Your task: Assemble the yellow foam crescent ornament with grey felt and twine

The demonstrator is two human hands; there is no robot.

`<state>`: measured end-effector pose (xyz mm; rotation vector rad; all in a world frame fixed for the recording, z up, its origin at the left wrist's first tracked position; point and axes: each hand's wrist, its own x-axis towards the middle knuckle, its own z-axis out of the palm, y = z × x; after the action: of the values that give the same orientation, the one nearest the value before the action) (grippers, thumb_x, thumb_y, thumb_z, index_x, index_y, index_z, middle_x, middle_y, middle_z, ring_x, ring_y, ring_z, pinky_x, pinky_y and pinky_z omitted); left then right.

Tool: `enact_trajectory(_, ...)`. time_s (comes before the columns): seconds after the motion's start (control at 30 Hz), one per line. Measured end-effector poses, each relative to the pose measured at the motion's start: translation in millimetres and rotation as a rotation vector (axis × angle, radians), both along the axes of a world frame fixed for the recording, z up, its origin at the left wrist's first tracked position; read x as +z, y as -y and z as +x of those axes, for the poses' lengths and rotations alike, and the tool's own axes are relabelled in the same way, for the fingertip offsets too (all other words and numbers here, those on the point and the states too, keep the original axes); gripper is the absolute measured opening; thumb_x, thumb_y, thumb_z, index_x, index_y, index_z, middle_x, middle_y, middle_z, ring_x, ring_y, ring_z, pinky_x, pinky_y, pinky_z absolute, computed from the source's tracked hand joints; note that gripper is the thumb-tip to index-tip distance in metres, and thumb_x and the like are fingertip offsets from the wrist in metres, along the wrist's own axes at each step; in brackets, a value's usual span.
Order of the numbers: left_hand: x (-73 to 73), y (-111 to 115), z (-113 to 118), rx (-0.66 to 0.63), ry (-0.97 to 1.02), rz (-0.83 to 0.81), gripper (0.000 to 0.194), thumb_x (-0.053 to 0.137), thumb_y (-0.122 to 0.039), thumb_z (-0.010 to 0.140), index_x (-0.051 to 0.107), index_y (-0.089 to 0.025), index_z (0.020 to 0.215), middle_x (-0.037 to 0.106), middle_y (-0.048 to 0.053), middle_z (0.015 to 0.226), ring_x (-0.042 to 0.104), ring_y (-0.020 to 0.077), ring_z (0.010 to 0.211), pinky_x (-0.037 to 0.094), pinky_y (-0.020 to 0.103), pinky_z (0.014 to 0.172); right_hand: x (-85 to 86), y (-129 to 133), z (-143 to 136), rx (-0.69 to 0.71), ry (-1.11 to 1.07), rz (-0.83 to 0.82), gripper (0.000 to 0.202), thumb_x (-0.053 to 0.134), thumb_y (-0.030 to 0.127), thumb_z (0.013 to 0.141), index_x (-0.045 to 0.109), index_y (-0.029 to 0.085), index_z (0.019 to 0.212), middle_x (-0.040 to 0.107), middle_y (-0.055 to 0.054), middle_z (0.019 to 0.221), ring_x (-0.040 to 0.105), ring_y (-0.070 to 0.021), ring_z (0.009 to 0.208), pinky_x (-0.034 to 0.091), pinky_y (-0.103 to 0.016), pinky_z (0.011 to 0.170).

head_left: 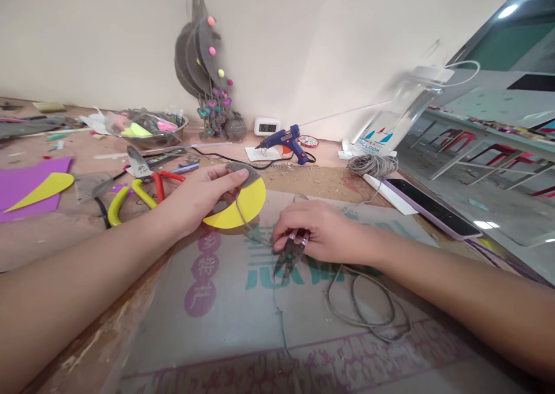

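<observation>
My left hand (217,191) pinches a flat yellow ring (249,206) at its upper edge, where part of it is covered in grey. Grey cord (243,219) crosses the yellow face and runs right to my right hand (316,229). That hand is closed, its fingers curled down around the cord just above a printed plastic sheet. Dark, blurred shapes below its fingertips cannot be made out. Loose loops of the same cord (353,310) lie on the sheet (173,330) beneath my right forearm.
A blue glue gun (295,144) rests near a white digital clock (266,126). Yellow-handled pliers (117,206) and purple sheet (26,180) lie left. Rightward are a cord ball (373,165), a clear bottle (390,113) and a phone (433,206). A grey decorated hanging (202,64) leans at the wall.
</observation>
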<state>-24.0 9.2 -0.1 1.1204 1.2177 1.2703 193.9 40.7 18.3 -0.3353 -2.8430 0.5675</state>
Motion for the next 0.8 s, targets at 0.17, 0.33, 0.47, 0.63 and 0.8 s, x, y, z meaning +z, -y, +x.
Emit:
enact_trajectory(0.17, -0.8, 0, 0, 0.018, -0.039, 0.000, 0.033, 0.069, -0.047, 0.064, 0.060, -0.016, 0.072, 0.060, 0.000, 0.065, 0.055, 0.0100, 0.054, 0.040, 0.021, 0.049, 7.2, 11, 0, 0.046, -0.108, -0.031, 0.014, 0.044, 0.011, 0.084, 0.056, 0.017, 0.079, 0.061, -0.003, 0.076, 0.055, -0.0121, 0.071, 0.043, -0.024, 0.067)
enact_trajectory(0.33, -1.3, -1, -1, -0.002, -0.089, -0.019, 0.038, 0.066, -0.049, 0.066, 0.064, -0.014, 0.082, 0.063, 0.002, 0.067, 0.057, 0.0112, 0.054, 0.040, 0.021, 0.049, -0.5, 1, 2, -0.180, -0.248, -0.129, 0.025, 0.032, 0.025, 0.094, 0.053, 0.017, 0.081, 0.062, -0.005, 0.087, 0.057, -0.0131, 0.082, 0.046, -0.028, 0.076)
enact_trajectory(0.47, -1.5, -1, -1, 0.013, -0.095, 0.007, 0.033, 0.067, -0.047, 0.067, 0.062, -0.015, 0.073, 0.060, 0.000, 0.064, 0.054, 0.0099, 0.053, 0.039, 0.020, 0.048, -2.8, 2, 1, -0.138, -0.160, -0.250, 0.026, 0.033, 0.027, 0.094, 0.055, 0.017, 0.085, 0.063, -0.005, 0.087, 0.060, -0.0126, 0.081, 0.048, -0.027, 0.074)
enact_trajectory(0.63, -0.1, 2, 1, -0.014, -0.115, 0.031, 0.030, 0.066, -0.045, 0.069, 0.058, -0.016, 0.069, 0.056, -0.003, 0.060, 0.051, 0.0077, 0.052, 0.037, 0.018, 0.047, 11.1, 15, -3, 0.033, -0.107, -0.258, 0.022, 0.036, 0.019, 0.091, 0.057, 0.017, 0.085, 0.066, -0.007, 0.096, 0.061, -0.0133, 0.089, 0.048, -0.027, 0.078)
enact_trajectory(0.8, 3.6, 2, 2, -0.035, -0.140, 0.007, 0.030, 0.064, -0.045, 0.071, 0.058, -0.016, 0.070, 0.054, -0.004, 0.060, 0.050, 0.0074, 0.051, 0.037, 0.018, 0.048, 17.4, 24, -2, 0.089, -0.045, -0.180, 0.020, 0.041, 0.011, 0.087, 0.059, 0.016, 0.092, 0.066, -0.005, 0.085, 0.060, -0.0120, 0.082, 0.046, -0.024, 0.075)
